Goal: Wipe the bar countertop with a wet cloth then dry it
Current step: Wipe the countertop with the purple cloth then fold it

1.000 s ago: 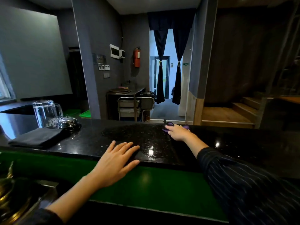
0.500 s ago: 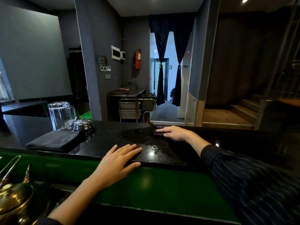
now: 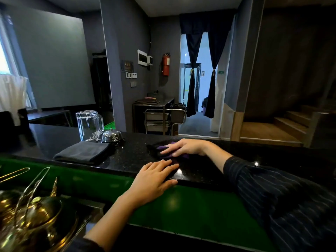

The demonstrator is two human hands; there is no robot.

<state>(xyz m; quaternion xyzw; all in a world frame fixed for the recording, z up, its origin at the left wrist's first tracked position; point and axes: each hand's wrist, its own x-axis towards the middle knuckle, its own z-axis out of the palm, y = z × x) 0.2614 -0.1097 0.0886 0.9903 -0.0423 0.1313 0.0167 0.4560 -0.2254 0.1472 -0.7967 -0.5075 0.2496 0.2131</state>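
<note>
The bar countertop is black speckled stone with a wet sheen near the middle. My right hand lies flat on a purple cloth, pressing it to the counter near the far edge; most of the cloth is hidden under the palm. My left hand rests flat with fingers spread on the near edge of the counter, holding nothing. A folded dark grey cloth lies on the counter to the left.
An upturned glass mug and a chrome service bell stand behind the folded cloth. A green ledge runs below the counter. Brass vessels and tongs sit at lower left. Stairs rise at right.
My right hand has slid the purple cloth leftward along the far part of the counter and a little nearer. My left hand stays planted on the near edge. The view has shifted left.
</note>
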